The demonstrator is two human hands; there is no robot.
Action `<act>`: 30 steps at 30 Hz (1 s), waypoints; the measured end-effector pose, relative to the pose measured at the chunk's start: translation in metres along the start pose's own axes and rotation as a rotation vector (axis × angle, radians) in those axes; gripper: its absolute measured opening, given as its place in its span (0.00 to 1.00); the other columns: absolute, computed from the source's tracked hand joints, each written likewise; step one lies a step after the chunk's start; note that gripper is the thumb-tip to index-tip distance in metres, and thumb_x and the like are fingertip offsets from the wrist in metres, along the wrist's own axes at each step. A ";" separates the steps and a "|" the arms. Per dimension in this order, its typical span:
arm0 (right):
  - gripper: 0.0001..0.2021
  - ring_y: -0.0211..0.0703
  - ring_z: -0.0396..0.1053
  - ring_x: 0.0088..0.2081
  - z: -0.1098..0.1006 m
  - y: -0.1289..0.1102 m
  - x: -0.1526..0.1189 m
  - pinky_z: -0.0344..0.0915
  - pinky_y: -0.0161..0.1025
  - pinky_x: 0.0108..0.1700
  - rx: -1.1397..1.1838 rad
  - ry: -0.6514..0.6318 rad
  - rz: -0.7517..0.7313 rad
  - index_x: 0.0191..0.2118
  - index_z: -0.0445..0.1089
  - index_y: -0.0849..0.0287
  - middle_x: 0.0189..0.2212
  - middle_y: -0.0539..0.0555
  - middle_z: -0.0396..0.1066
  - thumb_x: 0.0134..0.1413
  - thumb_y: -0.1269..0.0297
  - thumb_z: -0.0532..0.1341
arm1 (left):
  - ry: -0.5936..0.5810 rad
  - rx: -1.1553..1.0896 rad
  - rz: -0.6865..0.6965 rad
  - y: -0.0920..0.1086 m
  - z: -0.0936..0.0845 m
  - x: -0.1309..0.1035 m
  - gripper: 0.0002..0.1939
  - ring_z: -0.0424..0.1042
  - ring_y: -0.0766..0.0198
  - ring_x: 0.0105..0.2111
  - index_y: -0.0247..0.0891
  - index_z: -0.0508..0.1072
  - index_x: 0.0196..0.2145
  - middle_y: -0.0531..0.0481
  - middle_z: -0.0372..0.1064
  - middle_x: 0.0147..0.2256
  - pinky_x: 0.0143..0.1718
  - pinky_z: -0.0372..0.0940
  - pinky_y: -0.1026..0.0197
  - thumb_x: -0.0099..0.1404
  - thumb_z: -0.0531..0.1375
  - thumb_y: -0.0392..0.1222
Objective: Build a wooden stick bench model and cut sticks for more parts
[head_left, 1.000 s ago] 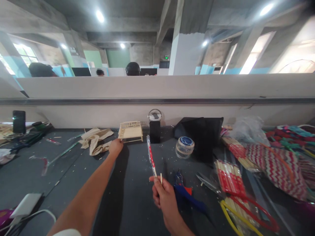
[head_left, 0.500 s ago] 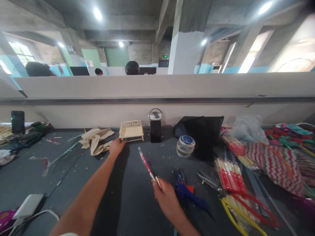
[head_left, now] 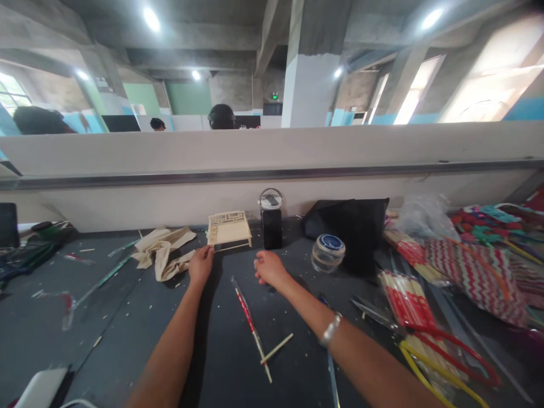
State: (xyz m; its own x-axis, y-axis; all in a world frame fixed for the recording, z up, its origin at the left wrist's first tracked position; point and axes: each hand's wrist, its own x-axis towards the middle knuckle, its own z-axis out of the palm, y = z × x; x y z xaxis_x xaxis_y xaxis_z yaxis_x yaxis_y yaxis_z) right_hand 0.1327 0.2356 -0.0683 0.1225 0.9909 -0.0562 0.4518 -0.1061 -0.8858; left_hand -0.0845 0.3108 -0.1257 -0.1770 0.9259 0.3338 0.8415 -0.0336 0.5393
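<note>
A miniature bed of pale wooden sticks, with a lattice back rail, stands against the partition. My left hand is at its front left corner, fingers closed together on what looks like a leg; the fingertips are partly hidden. My right hand hovers in front of the black phone, fingers loosely curled and a little apart, with nothing visible in them. Below it, chopsticks in a red-printed clear wrapper lie on the dark table. A short loose stick crosses their lower end.
Crumpled beige cloth lies left of my left hand. To the right are a clear jar with a blue lid, a black bag, scissors and packs of chopsticks. My right forearm covers most of the glue gun.
My right hand has let go of the wrapped chopsticks and the short stick, leaving them on the table, and moved forward toward the bed. My left hand stays at the bed's corner.
</note>
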 end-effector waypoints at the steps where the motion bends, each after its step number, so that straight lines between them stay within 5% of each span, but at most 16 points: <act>1: 0.11 0.41 0.71 0.33 0.010 0.002 0.016 0.68 0.41 0.36 -0.023 -0.005 0.033 0.44 0.69 0.63 0.34 0.54 0.72 0.58 0.63 0.58 | 0.004 -0.013 0.007 -0.001 0.000 0.000 0.20 0.70 0.56 0.41 0.37 0.74 0.44 0.43 0.74 0.40 0.40 0.60 0.61 0.66 0.47 0.47; 8: 0.14 0.45 0.69 0.44 0.041 0.013 0.061 0.68 0.47 0.44 -0.232 0.109 0.064 0.50 0.65 0.61 0.47 0.56 0.67 0.60 0.61 0.58 | 0.002 -0.096 0.028 -0.011 0.005 0.004 0.21 0.71 0.58 0.36 0.38 0.75 0.40 0.45 0.73 0.35 0.36 0.62 0.62 0.66 0.47 0.49; 30: 0.12 0.45 0.73 0.39 0.059 0.016 0.071 0.64 0.35 0.36 -0.611 0.259 0.010 0.38 0.71 0.58 0.35 0.58 0.75 0.62 0.63 0.51 | 0.055 -0.178 -0.012 -0.012 0.011 0.006 0.19 0.71 0.60 0.32 0.35 0.76 0.38 0.45 0.74 0.33 0.34 0.62 0.61 0.64 0.49 0.47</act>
State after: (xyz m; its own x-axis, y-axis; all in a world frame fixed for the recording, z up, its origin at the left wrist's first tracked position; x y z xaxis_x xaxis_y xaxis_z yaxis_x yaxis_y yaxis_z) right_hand 0.0968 0.3091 -0.1140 0.3028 0.9458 0.1171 0.8603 -0.2185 -0.4605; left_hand -0.0903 0.3213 -0.1392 -0.2181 0.9048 0.3658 0.7362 -0.0936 0.6702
